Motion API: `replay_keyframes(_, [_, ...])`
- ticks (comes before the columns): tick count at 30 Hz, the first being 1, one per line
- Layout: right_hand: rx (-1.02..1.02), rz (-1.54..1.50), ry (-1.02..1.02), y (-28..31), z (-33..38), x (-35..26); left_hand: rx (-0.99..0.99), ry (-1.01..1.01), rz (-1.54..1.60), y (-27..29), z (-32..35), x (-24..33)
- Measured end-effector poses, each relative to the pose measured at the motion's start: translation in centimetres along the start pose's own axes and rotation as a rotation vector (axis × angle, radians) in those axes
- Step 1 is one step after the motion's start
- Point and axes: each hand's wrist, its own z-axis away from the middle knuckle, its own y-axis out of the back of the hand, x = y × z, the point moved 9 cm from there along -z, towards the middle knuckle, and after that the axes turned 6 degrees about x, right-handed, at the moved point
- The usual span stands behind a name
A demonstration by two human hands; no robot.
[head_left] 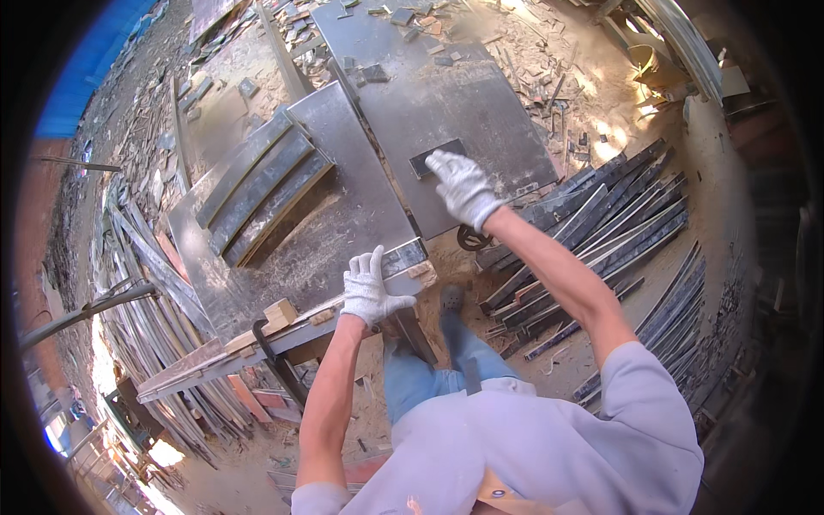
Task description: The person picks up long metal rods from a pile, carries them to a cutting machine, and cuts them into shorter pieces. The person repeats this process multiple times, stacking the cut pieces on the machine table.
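My left hand (369, 287), in a white glove, lies at the near edge of the metal saw table (335, 206), its fingers straight and its thumb stretched out sideways. Just beyond the thumb, a short dark-faced board piece (403, 257) sits at the table's corner; whether the palm touches it I cannot tell. Further right, my gloved right hand (466, 187) reaches over the second metal top, fingers extended onto a small dark rectangular block (436, 158). The fingers rest at its near right corner without wrapping round it. A long slot runs between the two tops.
Stacked curved boards (266, 189) lie on the left top. A clamp (279, 365) and a small wood block (279, 313) sit along the front rail. Piles of dark strips (592, 232) lie right, long strips (154, 257) left. Offcuts and sawdust cover the far ground. A handwheel (472, 239) shows below.
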Motion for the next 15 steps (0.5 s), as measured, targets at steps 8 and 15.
replay_keyframes(8, [-0.026,0.139,-0.741,2.3,0.4,11.3,-0.357,0.284,-0.007,1.1,-3.7,-2.5])
replay_keyframes(15, [0.367,-1.261,-1.348,1.5,22.4,3.4,0.057,0.478,0.806,4.6,-2.0,1.4])
